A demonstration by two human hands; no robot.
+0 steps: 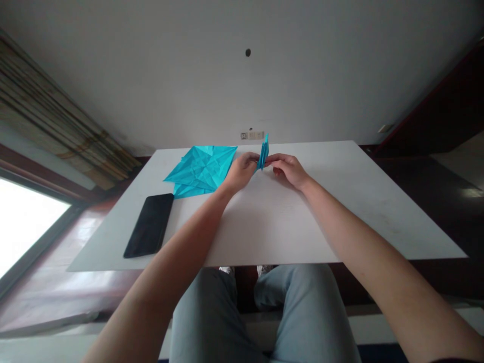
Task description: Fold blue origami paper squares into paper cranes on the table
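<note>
Left hand (242,170) clamps folded paper (263,151) between fingers; right hand (289,169) fingertips meet it, closure unclear. Uneven pull could distort it above them.

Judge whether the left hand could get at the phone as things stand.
Probably yes: nothing lies on the phone, though the left hand seems to hold the folded paper and might need to let go first.

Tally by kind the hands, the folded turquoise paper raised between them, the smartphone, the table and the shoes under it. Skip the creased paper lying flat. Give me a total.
Hands: 2 (left hand, right hand)
Folded turquoise paper: 1
Smartphone: 1
White table: 1
Shoes, partly visible: 2
Total: 7
</note>
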